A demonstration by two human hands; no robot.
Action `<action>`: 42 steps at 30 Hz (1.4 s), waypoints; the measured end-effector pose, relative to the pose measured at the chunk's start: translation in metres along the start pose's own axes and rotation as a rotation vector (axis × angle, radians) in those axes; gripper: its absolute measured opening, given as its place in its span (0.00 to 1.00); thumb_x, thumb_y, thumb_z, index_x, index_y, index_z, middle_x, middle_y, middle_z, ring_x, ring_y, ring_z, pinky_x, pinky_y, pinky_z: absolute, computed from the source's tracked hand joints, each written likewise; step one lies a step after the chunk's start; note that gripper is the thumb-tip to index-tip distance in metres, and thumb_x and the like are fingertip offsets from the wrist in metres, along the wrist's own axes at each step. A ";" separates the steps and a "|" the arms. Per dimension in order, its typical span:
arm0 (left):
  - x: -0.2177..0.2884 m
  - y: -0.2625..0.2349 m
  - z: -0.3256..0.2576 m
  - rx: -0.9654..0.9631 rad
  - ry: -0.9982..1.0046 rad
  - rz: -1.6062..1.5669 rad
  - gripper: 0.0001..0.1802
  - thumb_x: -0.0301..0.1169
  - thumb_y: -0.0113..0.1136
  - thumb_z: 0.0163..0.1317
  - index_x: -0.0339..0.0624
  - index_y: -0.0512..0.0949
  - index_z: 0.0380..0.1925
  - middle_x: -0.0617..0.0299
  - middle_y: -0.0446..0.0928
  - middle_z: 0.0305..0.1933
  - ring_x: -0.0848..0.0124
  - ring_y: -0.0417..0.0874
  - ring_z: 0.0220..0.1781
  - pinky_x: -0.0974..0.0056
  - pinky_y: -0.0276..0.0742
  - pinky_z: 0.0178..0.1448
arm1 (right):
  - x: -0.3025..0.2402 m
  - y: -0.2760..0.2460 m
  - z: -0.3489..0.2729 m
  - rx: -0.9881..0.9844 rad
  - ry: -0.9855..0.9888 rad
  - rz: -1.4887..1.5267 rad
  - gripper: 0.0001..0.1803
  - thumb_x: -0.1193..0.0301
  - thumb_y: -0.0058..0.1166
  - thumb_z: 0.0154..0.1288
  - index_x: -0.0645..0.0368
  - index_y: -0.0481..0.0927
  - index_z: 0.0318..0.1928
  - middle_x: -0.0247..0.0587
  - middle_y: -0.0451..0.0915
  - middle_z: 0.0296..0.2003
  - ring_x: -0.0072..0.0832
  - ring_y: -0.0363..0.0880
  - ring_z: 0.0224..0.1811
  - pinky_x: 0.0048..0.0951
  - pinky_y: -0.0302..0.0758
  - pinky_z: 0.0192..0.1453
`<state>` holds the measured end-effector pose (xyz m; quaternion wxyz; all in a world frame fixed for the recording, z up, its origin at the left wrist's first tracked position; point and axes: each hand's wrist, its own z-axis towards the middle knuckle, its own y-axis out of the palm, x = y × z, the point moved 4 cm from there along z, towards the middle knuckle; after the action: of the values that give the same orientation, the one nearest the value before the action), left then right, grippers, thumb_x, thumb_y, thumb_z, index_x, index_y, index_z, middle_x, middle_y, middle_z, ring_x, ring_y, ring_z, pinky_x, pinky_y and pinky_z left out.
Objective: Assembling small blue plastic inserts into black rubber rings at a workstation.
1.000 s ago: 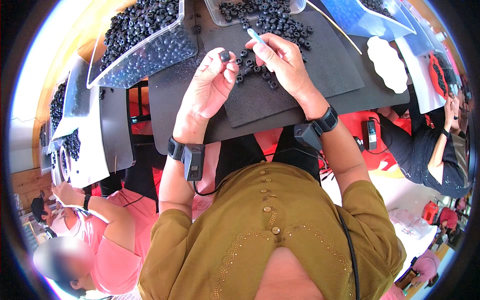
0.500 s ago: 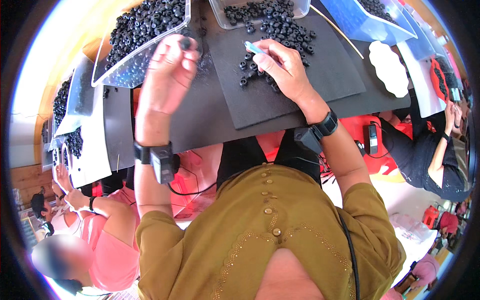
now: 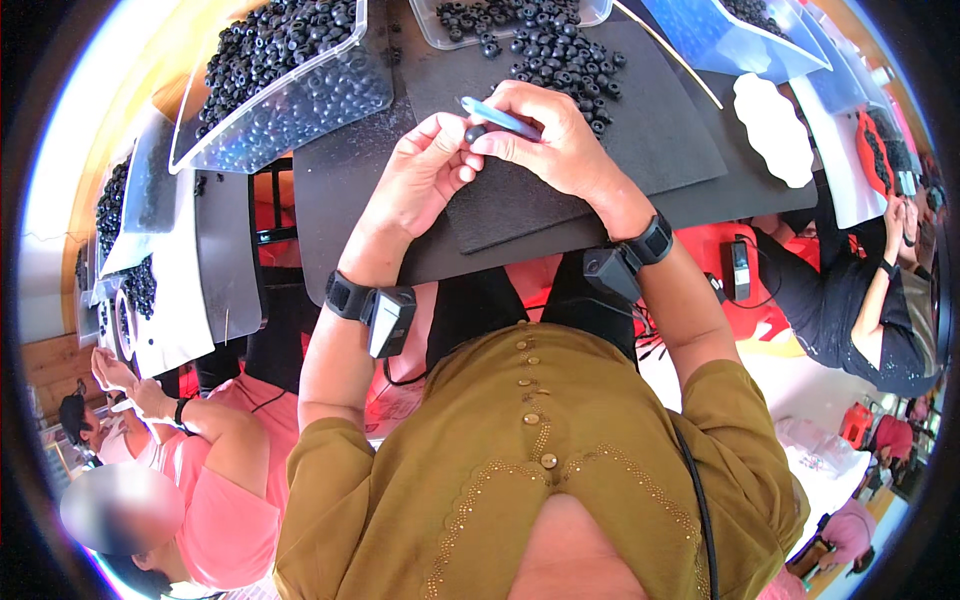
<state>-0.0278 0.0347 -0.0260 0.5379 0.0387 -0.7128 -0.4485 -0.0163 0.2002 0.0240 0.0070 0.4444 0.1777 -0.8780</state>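
Note:
My left hand [image 3: 420,178] pinches one small, round black piece [image 3: 475,132] between thumb and fingertips. Against it, my right hand [image 3: 565,145] is closed around a slim, light-blue pen-like tool [image 3: 508,119]. Both hands meet above the dark board [image 3: 655,140]; whether the tool's tip touches the piece I cannot tell. Just beyond my right hand, a pile of similar black pieces [image 3: 570,65], many with a round hole, lies on the board. A clear plastic tub [image 3: 330,98] filled with such pieces stands at the far left.
At the far edge sits a second clear tub [image 3: 445,40]. A thin stick [image 3: 672,50], a white scalloped mat [image 3: 772,130] and a blue tub [image 3: 740,52] lie to the right. Co-workers sit on both sides, one in a pink shirt [image 3: 230,500].
My left hand has moved right, away from the tub, bringing the black piece to my right hand. The tool has turned, and its blue shaft shows more.

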 end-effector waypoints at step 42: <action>0.103 0.057 -0.021 0.314 0.875 1.603 0.08 0.22 0.69 0.53 0.42 0.84 0.34 0.59 0.83 0.40 0.68 0.82 0.42 0.67 0.78 0.46 | 0.017 -0.014 -0.006 0.305 0.122 -0.059 0.12 0.63 0.61 0.66 0.61 0.82 0.37 0.31 0.74 0.20 0.15 0.67 0.22 0.23 0.65 0.27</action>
<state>-0.0304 0.0003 0.0887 0.8971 -0.2277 -0.3125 0.2139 -0.0248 0.2178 0.0117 -0.0973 0.4875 0.0554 -0.8659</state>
